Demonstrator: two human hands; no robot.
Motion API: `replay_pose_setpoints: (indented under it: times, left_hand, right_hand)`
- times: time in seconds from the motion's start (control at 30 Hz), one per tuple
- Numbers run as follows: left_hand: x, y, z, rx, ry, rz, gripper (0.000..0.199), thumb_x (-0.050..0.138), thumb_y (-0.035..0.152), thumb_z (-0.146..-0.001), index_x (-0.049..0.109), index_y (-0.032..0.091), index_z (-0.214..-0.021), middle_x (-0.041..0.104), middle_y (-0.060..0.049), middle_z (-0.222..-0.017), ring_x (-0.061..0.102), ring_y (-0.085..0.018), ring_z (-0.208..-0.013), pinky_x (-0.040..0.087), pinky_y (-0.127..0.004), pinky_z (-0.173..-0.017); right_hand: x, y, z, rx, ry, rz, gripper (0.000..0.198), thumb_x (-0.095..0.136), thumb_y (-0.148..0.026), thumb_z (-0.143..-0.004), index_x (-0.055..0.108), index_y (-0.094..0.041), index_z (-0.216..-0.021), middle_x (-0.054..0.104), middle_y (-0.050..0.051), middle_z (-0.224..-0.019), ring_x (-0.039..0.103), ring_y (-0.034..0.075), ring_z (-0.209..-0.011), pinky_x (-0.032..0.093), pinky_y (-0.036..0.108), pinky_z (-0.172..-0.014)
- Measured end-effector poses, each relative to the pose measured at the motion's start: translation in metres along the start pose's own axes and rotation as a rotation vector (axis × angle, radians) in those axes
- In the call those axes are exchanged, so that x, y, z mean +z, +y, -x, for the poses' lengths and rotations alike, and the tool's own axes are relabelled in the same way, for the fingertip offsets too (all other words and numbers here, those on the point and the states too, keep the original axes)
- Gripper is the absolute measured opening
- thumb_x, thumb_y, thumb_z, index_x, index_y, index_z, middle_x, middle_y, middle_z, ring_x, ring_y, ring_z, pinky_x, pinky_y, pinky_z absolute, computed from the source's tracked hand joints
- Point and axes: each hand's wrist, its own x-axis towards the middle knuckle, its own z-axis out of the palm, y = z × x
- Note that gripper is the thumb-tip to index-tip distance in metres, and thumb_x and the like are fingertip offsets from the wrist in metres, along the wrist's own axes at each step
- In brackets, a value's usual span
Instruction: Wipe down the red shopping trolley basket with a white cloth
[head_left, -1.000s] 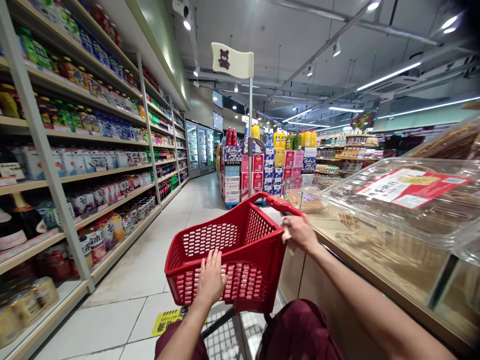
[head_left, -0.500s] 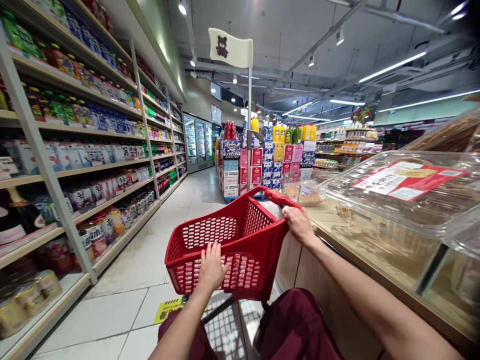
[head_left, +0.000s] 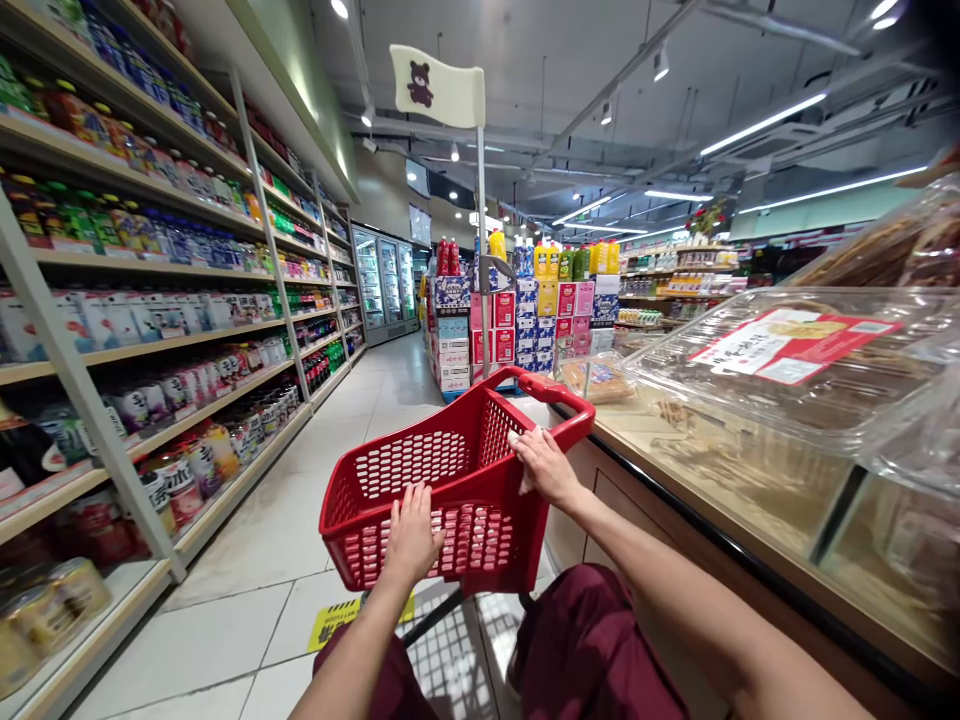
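Observation:
A red plastic shopping cart with perforated walls stands sideways in front of me. My left hand rests on its near rim, fingers laid over the edge and thumb against the outer wall. Farther right, my right hand is closed over the same rim, close to the handle end. A small white bit shows at its fingertips, too small to name. The cart's red handle is free of both hands. From the cart rises a pole with a cream bear flag.
Drink shelves line the left side. At right, a counter carries clear plastic food boxes. Stacked drink cartons stand ahead, with glass-door fridges beyond. A yellow floor sign lies under the cart.
My right hand has let go of the handle and moved left and down onto the cart's rim. The cart sits slightly farther left in view; my left hand stays on it.

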Motion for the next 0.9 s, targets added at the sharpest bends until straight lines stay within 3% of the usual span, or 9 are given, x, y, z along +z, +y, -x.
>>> replay_pose_setpoints:
  times: [0.07, 0.2, 0.37, 0.43, 0.5, 0.57, 0.77, 0.83, 0.9]
  left_hand:
    - [0.001, 0.0, -0.001, 0.009, 0.004, -0.004, 0.065, 0.041, 0.028, -0.074, 0.027, 0.008, -0.134, 0.026, -0.01, -0.144, 0.016, -0.024, -0.134, 0.016, -0.044, -0.109]
    - [0.002, 0.002, -0.002, 0.0, 0.04, -0.023, 0.066, 0.042, 0.032, -0.074, 0.028, 0.007, -0.133, 0.027, -0.012, -0.143, 0.016, -0.026, -0.134, 0.018, -0.047, -0.108]
    - [0.0, 0.0, -0.003, 0.024, 0.038, -0.036, 0.065, 0.042, 0.029, -0.073, 0.028, 0.007, -0.133, 0.027, -0.011, -0.143, 0.018, -0.025, -0.133, 0.018, -0.046, -0.108]
    - [0.0, 0.0, -0.003, 0.034, 0.051, -0.038, 0.065, 0.042, 0.028, -0.073, 0.028, 0.007, -0.133, 0.027, -0.011, -0.143, 0.019, -0.024, -0.133, 0.019, -0.045, -0.108]
    - [0.001, 0.0, -0.003, 0.023, 0.062, -0.04, 0.065, 0.042, 0.028, -0.073, 0.029, 0.007, -0.133, 0.027, -0.011, -0.143, 0.018, -0.025, -0.133, 0.019, -0.046, -0.108]
    - [0.003, 0.0, -0.003, 0.0, 0.061, -0.039, 0.065, 0.042, 0.03, -0.073, 0.029, 0.007, -0.133, 0.028, -0.011, -0.143, 0.018, -0.026, -0.133, 0.018, -0.047, -0.108]
    - [0.004, -0.005, -0.002, 0.021, 0.051, -0.024, 0.064, 0.042, 0.028, -0.073, 0.03, 0.009, -0.133, 0.03, -0.01, -0.142, 0.019, -0.024, -0.133, 0.019, -0.044, -0.108]
    - [0.003, -0.005, -0.002, 0.018, 0.04, -0.016, 0.064, 0.042, 0.028, -0.073, 0.029, 0.009, -0.133, 0.029, -0.01, -0.142, 0.019, -0.024, -0.133, 0.019, -0.044, -0.108]
    - [0.001, -0.003, -0.001, 0.012, 0.026, -0.002, 0.065, 0.042, 0.028, -0.073, 0.028, 0.009, -0.134, 0.027, -0.01, -0.143, 0.018, -0.024, -0.133, 0.018, -0.044, -0.108]
  right_hand:
    - [-0.007, 0.007, -0.001, 0.037, 0.016, -0.008, 0.035, 0.044, -0.018, -0.081, 0.053, -0.015, -0.114, 0.058, 0.01, -0.115, 0.047, 0.022, -0.11, 0.019, 0.041, -0.103]
    - [-0.013, 0.016, -0.003, 0.277, 0.139, 0.038, 0.032, 0.035, -0.014, -0.084, 0.055, -0.011, -0.109, 0.057, 0.016, -0.114, 0.044, 0.024, -0.111, 0.02, 0.044, -0.1]
    - [-0.003, 0.003, -0.004, 0.035, 0.022, -0.018, 0.031, 0.044, -0.016, -0.082, 0.055, -0.021, -0.11, 0.059, 0.005, -0.113, 0.045, 0.018, -0.111, 0.02, 0.035, -0.102]
    - [-0.011, 0.017, -0.004, 0.109, 0.042, -0.006, 0.027, 0.044, -0.019, -0.082, 0.056, -0.019, -0.106, 0.06, 0.008, -0.109, 0.048, 0.019, -0.106, 0.019, 0.038, -0.101]
    - [-0.019, 0.031, -0.006, 0.274, 0.107, 0.032, 0.027, 0.039, -0.018, -0.084, 0.056, -0.015, -0.105, 0.059, 0.013, -0.107, 0.048, 0.022, -0.103, 0.019, 0.043, -0.1]
    - [-0.019, 0.029, -0.009, 0.341, 0.14, 0.051, 0.03, 0.035, -0.015, -0.084, 0.056, -0.012, -0.106, 0.059, 0.016, -0.106, 0.047, 0.024, -0.103, 0.02, 0.045, -0.098]
    - [0.004, -0.02, -0.012, 0.007, -0.006, -0.065, 0.033, 0.038, -0.015, -0.083, 0.054, -0.021, -0.111, 0.06, 0.007, -0.108, 0.048, 0.018, -0.106, 0.021, 0.04, -0.101]
    - [-0.003, -0.007, -0.009, 0.038, -0.007, -0.055, 0.03, 0.041, -0.019, -0.082, 0.055, -0.021, -0.109, 0.062, 0.007, -0.104, 0.05, 0.019, -0.102, 0.021, 0.041, -0.102]
    - [-0.012, 0.012, -0.007, 0.165, 0.043, -0.016, 0.03, 0.04, -0.021, -0.083, 0.057, -0.015, -0.106, 0.061, 0.012, -0.105, 0.05, 0.023, -0.102, 0.021, 0.047, -0.1]
